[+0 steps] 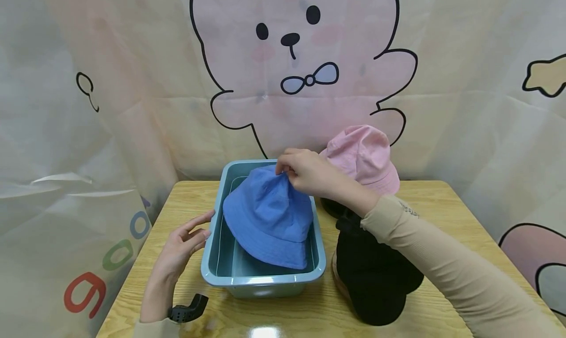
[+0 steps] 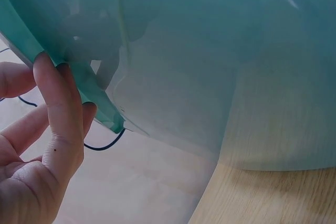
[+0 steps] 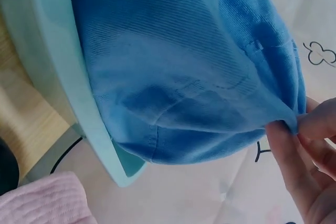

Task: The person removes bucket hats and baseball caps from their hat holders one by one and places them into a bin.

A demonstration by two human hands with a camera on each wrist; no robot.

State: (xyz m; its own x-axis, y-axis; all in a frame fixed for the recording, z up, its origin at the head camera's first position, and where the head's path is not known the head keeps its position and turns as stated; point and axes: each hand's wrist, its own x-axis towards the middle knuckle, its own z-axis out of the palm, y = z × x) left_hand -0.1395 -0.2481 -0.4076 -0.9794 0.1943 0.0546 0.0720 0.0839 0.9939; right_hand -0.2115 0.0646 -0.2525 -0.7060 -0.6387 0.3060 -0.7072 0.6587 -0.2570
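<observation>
A blue bucket hat [image 1: 269, 215] sits brim-down inside a light blue plastic basin [image 1: 265, 280]. My right hand [image 1: 305, 168] pinches the cloth at the top of its crown; in the right wrist view the thumb and fingers [image 3: 286, 156] bunch the blue fabric [image 3: 173, 66] into a fold. At the basin's left side, my left hand [image 1: 185, 242] touches the rim with its fingertips, the fingers fairly straight. The left wrist view shows these fingers [image 2: 58, 103] against the outer rim [image 2: 84, 85].
Right of the basin lie a black cap [image 1: 371, 274] and a pink hat [image 1: 360, 156], with more dark headwear partly hidden under my right arm. All stand on a wooden table [image 1: 442, 230]. A printed curtain [image 1: 132, 131] hangs behind.
</observation>
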